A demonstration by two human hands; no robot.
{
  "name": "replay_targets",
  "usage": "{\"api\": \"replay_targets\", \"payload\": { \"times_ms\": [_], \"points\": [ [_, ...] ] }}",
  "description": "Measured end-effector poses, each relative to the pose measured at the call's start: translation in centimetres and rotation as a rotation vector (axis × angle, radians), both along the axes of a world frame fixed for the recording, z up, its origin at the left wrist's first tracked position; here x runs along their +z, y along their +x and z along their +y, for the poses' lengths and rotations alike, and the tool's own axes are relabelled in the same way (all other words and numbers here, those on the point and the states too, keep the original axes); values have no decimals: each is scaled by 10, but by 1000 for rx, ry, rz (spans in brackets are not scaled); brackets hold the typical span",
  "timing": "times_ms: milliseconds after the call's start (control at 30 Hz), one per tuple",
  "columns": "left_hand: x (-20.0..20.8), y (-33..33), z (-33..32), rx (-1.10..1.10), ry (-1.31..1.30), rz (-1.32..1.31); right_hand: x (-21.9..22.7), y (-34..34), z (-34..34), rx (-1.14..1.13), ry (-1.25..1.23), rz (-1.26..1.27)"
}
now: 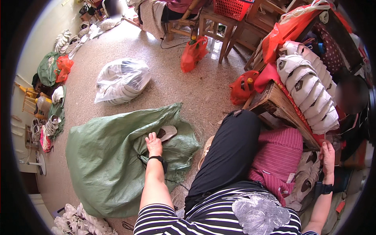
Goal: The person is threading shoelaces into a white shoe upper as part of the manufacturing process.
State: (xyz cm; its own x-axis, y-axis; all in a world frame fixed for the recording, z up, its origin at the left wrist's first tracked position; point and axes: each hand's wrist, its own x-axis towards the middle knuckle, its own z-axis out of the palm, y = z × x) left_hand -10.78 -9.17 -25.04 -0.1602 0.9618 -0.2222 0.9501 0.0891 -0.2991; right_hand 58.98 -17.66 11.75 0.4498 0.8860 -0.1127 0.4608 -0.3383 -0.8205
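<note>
My left hand lies over the gathered mouth of a large green woven sack, fingers slightly apart. Just beyond its fingertips a pale shoe upper with a dark lining pokes out of the sack. On the far right my right hand is raised beside the bench end, its fingers drawn together; whatever they may pinch is too small to make out. Close above it, a row of nested white shoe uppers lies on a wooden bench covered with red cloth.
A clear plastic bag of shoe uppers sits on the speckled floor beyond the sack. Red plastic bags stand near wooden stools. More uppers lie at the lower left. Maroon striped cloth lies beside my leg.
</note>
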Motion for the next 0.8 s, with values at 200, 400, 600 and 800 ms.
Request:
{"api": "replay_targets", "payload": {
  "times_ms": [200,400,600,800],
  "points": [
    [68,3,32,237,74,-587,28,-10,-2,79,-114,-166],
    [175,39,50,335,-39,-1987,45,-80,27,162,367,-850],
    [305,123,72,-135,106,-2164,59,-184,65,563,534,-722],
    [395,194,91,-717,152,-1583,89,-229,94,761,870,-805]
  ]
}}
